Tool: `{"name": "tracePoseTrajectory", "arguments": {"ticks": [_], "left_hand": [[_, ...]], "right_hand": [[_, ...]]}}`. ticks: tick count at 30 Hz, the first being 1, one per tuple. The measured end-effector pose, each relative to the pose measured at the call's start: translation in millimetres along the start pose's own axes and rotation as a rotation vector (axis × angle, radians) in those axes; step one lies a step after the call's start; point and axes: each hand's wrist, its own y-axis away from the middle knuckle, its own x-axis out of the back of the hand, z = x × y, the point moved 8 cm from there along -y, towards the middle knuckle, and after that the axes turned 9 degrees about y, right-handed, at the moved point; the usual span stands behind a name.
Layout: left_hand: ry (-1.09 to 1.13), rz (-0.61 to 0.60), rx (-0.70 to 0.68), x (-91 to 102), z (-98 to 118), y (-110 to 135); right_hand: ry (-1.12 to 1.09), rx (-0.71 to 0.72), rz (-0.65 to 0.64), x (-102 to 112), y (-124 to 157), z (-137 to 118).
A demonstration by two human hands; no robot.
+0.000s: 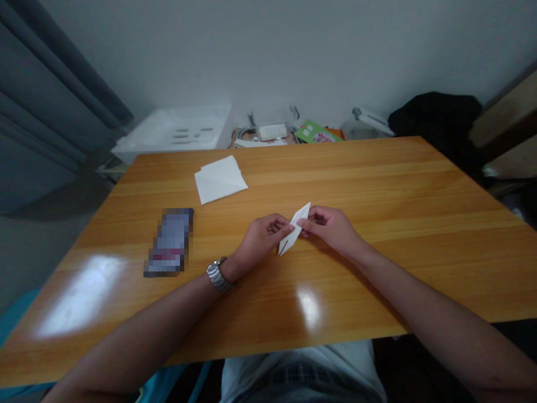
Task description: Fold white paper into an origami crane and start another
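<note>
two hands pinch a narrow folded white paper [295, 228] between them, over the wooden bench [377, 184]. the left hand [264, 240] and right hand [331, 229] each grip one side with curled fingers. the paper looks light, thin and soft, so it will crease easily; its folded edges offer the firmest hold. a folded paper sheet [220, 179] lies further up the bench, near a blurred flat object [170, 242].
</note>
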Motion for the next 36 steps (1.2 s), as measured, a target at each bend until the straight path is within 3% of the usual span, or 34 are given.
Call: {"name": "tracePoseTrajectory", "arguments": {"ticks": [7,13,18,26,33,36], "left_hand": [[0.004,-0.015,-0.006,-1.6,4,0],[0.041,0.037,0.005,1.8,4,-1],[0.024,0.041,-0.003,1.4,7,0],[0.035,0.040,0.000,-0.6,5,1],[0.023,0.094,-0.035,5.1,10,0],[0.008,0.087,-0.034,5.6,10,0]], "right_hand": [[-0.043,-0.015,0.011,-2,0,0],[-0.026,-0.023,-0.111,-13,2,7],[-0.018,-0.014,-0.108,-14,4,5],[0.087,-0.043,-0.129,-15,4,5],[0.167,-0.050,-0.246,-24,9,5],[0.192,-0.034,-0.221,-23,8,4]]}}
